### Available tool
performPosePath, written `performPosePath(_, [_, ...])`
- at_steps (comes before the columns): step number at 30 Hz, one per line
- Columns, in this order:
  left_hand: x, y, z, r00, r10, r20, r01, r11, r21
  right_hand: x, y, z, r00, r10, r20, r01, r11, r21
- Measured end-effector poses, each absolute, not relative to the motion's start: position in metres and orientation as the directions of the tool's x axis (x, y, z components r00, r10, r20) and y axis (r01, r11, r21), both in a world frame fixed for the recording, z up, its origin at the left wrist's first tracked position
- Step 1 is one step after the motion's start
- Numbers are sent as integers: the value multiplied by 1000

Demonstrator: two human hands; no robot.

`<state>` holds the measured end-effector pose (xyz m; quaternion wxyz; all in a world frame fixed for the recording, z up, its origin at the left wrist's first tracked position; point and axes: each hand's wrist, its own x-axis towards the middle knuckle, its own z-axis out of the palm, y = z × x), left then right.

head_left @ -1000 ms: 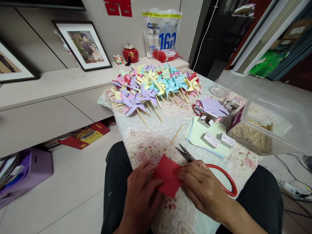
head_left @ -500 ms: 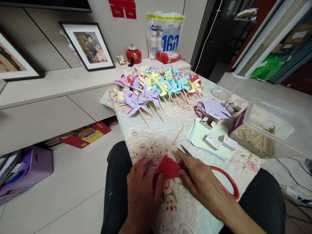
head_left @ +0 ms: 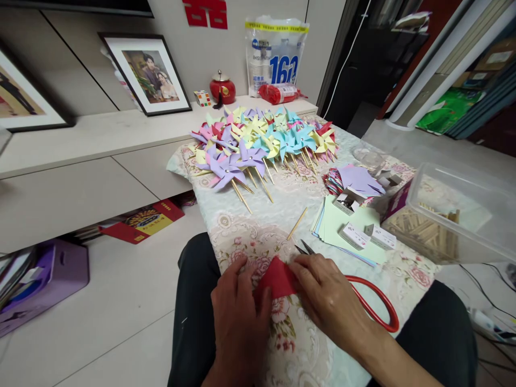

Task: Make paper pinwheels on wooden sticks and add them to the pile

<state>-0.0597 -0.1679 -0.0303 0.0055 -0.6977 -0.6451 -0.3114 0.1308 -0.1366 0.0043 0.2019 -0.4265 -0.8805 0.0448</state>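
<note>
A folded piece of red paper (head_left: pixel 278 278) lies on the floral tablecloth in front of me, its point facing away. My left hand (head_left: pixel 241 303) holds its left side, with the thumb at the near edge; part of the paper is hidden beneath the fingers. At the right corner, the closed fingers of my right hand (head_left: pixel 322 287) press on the paper. Red-handled scissors (head_left: pixel 389 310) lie partly under my right hand, blades pointing away. A thin wooden stick (head_left: pixel 297 223) rests just beyond the blades.
Many paper pinwheels (head_left: pixel 258 142) on sticks cover the far table. To the right are a stack of coloured paper (head_left: pixel 327 228), small white boxes (head_left: pixel 355 235), purple cut sheets (head_left: pixel 360 180) and a clear plastic bin (head_left: pixel 463 215) with wooden sticks. Behind stands a cabinet ledge (head_left: pixel 97 134).
My right hand's fingers have shifted inward over the paper's right corner and drawn closer together. The left hand stays on the left side. The view has moved slightly.
</note>
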Motion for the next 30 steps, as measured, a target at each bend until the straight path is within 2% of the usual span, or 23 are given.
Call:
performPosePath(5, [-53, -174, -31, 99, 828, 553, 895, -317, 315, 128, -150, 8, -621, 726, 295, 681, 686, -255])
performPosePath(11, [-45, -192, -39, 208, 790, 577, 794, -481, 371, 132, -168, 0, -638, 735, 231, 701, 678, -222])
performPosePath(17, [-42, -197, -38, 384, 738, 556, 791, -573, 214, 137, -171, -8, -636, 743, 207, 684, 667, -294])
performPosePath(20, [-41, -197, -38, 405, 728, 552, 796, -579, 180, 138, -170, -8, -632, 746, 212, 680, 664, -312])
performPosePath(24, [-38, -199, -39, 345, 753, 561, 831, -522, 190, 138, -170, -4, -656, 731, 186, 678, 680, -279])
performPosePath(30, [-36, -202, -39, 326, 766, 554, 860, -483, 161, 138, -169, -5, -658, 713, 241, 666, 701, -254])
